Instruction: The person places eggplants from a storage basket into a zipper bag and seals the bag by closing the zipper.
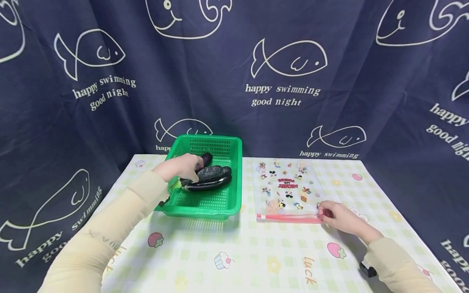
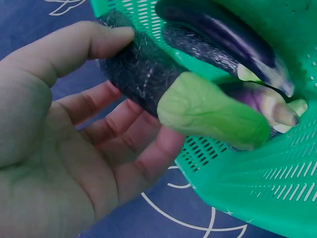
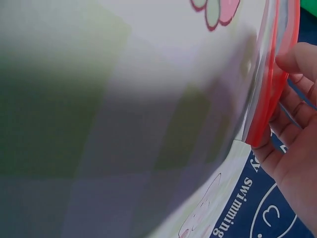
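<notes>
Over the left side of a green plastic basket (image 1: 237, 179), my left hand (image 1: 182, 166) grips an eggplant (image 2: 141, 74) between thumb and fingers. This eggplant has dark, speckled skin and a bright green cap. Other eggplants (image 2: 223, 32) lie in the basket beyond it, glossy purple-black with pale stem ends; they partly overlap. To the right, a clear zip bag (image 1: 289, 199) with cartoon prints lies flat on the table. My right hand (image 1: 340, 218) pinches its red zip edge (image 3: 272, 89) at the near right corner.
Both the basket and the bag rest on a table with a checked cloth (image 1: 256, 260) printed with strawberries and cupcakes. A dark blue curtain (image 1: 227, 81) with fish drawings hangs behind the table and along both sides. A white slider (image 1: 263, 217) sits at the zip's left end.
</notes>
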The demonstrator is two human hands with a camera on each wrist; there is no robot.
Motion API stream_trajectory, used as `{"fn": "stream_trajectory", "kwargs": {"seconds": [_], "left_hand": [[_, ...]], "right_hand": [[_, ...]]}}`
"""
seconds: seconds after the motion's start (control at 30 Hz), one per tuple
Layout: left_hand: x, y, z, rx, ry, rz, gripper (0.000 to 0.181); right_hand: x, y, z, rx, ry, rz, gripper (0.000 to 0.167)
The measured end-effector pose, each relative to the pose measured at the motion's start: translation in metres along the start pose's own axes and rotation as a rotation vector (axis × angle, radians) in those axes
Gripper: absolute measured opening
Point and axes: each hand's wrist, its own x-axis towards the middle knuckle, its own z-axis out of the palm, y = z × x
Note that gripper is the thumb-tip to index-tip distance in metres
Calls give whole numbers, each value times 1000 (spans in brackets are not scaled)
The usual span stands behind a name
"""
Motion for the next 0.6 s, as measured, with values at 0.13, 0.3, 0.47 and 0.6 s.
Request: {"fn": "stream_trajectory", "kwargs": {"seconds": [0.13,0.3,0.47,0.6], "left_hand": [[-5,2,0,-26,85,11,45],[-12,7,5,-58,173,17,42],[-16,14,8,-55,241,-7,32],[-19,19,9,-53,291,-38,29]], "right_hand": [[1,0,1,15,-6,22,24],[2,-1,2,10,8,48,26],[3,-2,5,-16,75,65,26],[4,-3,7,-20,102,85,24]]}}
